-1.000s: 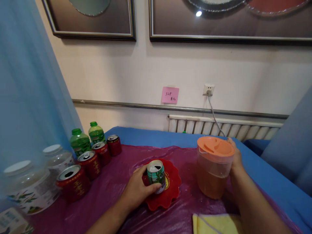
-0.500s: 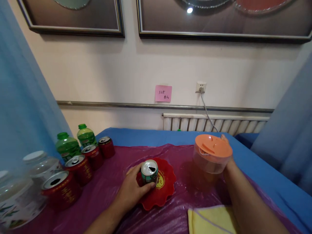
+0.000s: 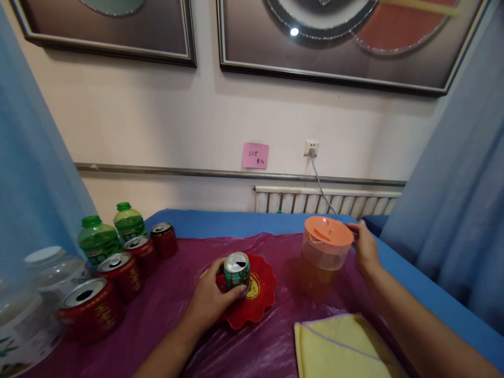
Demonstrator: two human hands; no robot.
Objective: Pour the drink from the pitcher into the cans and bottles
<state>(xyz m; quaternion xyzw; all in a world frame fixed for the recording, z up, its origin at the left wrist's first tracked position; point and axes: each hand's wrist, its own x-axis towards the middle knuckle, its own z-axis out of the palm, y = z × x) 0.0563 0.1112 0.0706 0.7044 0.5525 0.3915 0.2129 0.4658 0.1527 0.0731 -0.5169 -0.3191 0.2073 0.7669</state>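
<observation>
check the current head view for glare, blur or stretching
Head view, top: a white glare spot on the larger framed picture; head view, middle: the jug blends at its base into the purple sheet; head view, left: the front jar looks hazy and stretched.

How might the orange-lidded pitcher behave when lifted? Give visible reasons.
The pitcher is probably fairly heavy, since liquid fills its lower part. That liquid may slosh if tilted sharply. Its body looks smooth, so it could be slippery if gripped there.
</observation>
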